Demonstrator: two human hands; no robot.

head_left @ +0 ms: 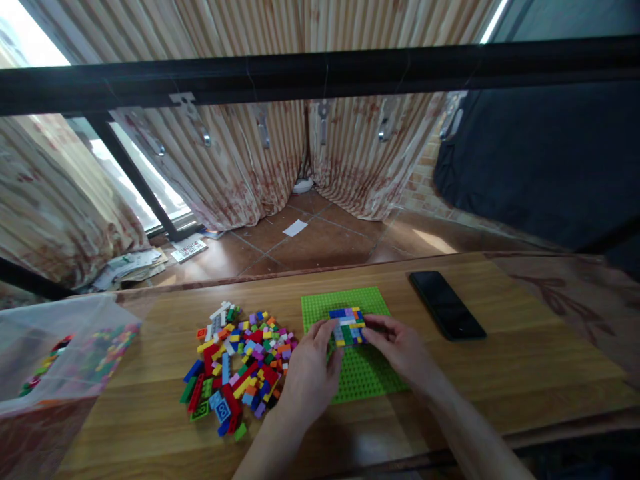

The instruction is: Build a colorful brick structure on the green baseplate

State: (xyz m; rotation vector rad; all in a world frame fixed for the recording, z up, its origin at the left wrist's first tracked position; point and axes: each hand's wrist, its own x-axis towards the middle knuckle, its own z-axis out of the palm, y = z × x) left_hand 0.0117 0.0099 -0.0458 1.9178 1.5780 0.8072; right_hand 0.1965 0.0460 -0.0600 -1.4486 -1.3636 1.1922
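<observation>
A small rectangular block of joined toy bricks (349, 328), in blue, white, yellow, green and orange, is over the middle of the green studded baseplate (367, 381). My left hand (314, 363) grips its left side, thumb and fingers closed against the edge. At the right side, the thumb and fingertips of my right hand (403, 347) are closed on it too. Whether the block is pressed onto the studs or held just above them I cannot tell. To the left of my left hand lies a loose pile of mixed toy bricks (255, 367).
A black phone (447, 305) lies on the wooden table (515, 360) right of the baseplate. At the far left stands a translucent plastic bin (65, 353) with more bricks inside. Beyond the table, a dark rail (300, 75) crosses in front of striped curtains (240, 167).
</observation>
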